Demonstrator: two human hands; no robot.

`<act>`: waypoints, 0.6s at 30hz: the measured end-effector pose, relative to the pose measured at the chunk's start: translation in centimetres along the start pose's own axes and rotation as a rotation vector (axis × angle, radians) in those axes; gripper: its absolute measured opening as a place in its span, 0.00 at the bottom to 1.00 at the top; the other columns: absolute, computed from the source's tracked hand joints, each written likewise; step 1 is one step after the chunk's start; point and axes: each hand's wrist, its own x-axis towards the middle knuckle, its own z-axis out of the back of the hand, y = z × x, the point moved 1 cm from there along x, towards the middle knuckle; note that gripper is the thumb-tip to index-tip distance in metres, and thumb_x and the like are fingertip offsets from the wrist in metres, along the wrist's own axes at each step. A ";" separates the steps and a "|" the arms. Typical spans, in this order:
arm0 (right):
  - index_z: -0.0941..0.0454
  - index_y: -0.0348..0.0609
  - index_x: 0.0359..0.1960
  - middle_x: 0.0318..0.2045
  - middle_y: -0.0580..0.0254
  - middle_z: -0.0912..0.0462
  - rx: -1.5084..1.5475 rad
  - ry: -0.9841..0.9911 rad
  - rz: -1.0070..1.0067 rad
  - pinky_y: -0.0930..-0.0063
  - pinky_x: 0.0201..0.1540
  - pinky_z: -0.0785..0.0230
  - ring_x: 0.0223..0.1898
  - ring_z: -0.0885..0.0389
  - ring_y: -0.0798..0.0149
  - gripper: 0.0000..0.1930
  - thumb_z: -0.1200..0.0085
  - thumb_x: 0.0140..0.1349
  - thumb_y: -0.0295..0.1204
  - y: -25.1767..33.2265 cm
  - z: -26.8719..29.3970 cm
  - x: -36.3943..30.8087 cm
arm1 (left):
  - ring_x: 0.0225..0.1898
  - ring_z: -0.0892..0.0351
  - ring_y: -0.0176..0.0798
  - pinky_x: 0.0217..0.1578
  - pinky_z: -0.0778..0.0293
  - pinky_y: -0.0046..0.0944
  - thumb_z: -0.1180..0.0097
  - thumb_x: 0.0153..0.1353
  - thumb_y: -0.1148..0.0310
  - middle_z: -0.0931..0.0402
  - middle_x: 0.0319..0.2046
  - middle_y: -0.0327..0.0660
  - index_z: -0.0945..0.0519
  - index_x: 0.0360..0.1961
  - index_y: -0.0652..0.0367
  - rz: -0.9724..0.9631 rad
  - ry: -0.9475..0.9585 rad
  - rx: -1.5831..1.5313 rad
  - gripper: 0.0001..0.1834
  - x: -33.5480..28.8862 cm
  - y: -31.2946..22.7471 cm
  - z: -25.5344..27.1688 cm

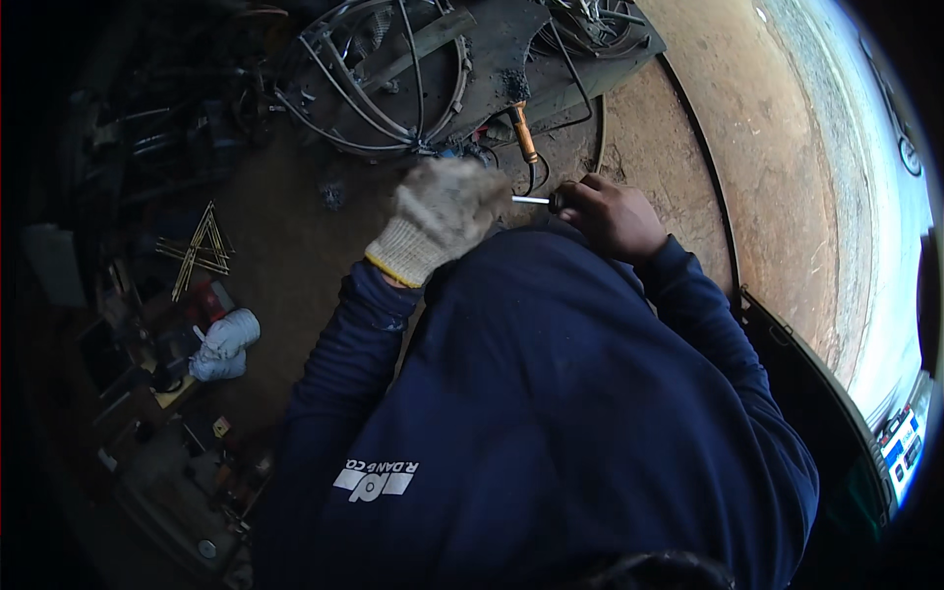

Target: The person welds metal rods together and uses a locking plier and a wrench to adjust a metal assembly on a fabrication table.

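Note:
My right hand (615, 216) is bare. Its fingers are closed round the dark end of a slim tool with a bright, straight shaft (531, 200), which looks like a screwdriver. The shaft points left, toward my other hand. On my left hand (442, 211) is a dirty off-white knit glove with a yellow cuff edge. Motion smears its fingers near the shaft's tip, so I cannot make out whether they touch it or hold anything. Both hands are just beyond my lap. Past them, an orange-handled tool (523, 133) with a dark cord stands against the dark work surface (501, 39).
A frame of bent metal rods (418, 84) lies on the work surface. A black hose (700, 147) curves over the brown ground at the right. Thin yellowish rods (202, 251) lie crossed on the left, near a whitish bundled cloth (226, 344) and dim clutter.

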 end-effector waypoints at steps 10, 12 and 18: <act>0.19 0.43 0.42 0.34 0.50 0.21 0.093 -0.264 -0.346 0.52 0.38 0.27 0.37 0.19 0.43 0.17 0.49 0.69 0.44 3.0 -5.6 -0.1 | 0.58 0.28 0.56 0.55 0.28 0.56 0.36 0.58 0.44 0.30 0.56 0.50 0.25 0.58 0.53 0.265 -0.416 0.052 0.33 1.0 11.5 6.1; 0.19 0.42 0.41 0.33 0.48 0.20 0.142 -0.273 -0.362 0.52 0.38 0.28 0.36 0.20 0.43 0.17 0.49 0.69 0.44 3.5 -6.3 0.2 | 0.57 0.29 0.56 0.54 0.28 0.56 0.36 0.58 0.44 0.29 0.56 0.51 0.25 0.58 0.54 0.261 -0.407 0.027 0.33 0.7 11.9 5.4; 0.19 0.39 0.40 0.29 0.45 0.19 0.153 -0.302 -0.427 0.52 0.36 0.29 0.33 0.20 0.41 0.17 0.48 0.69 0.42 5.7 -6.7 0.5 | 0.56 0.27 0.56 0.53 0.26 0.55 0.36 0.59 0.46 0.29 0.56 0.53 0.28 0.60 0.58 0.170 -0.501 -0.160 0.35 0.2 13.5 2.4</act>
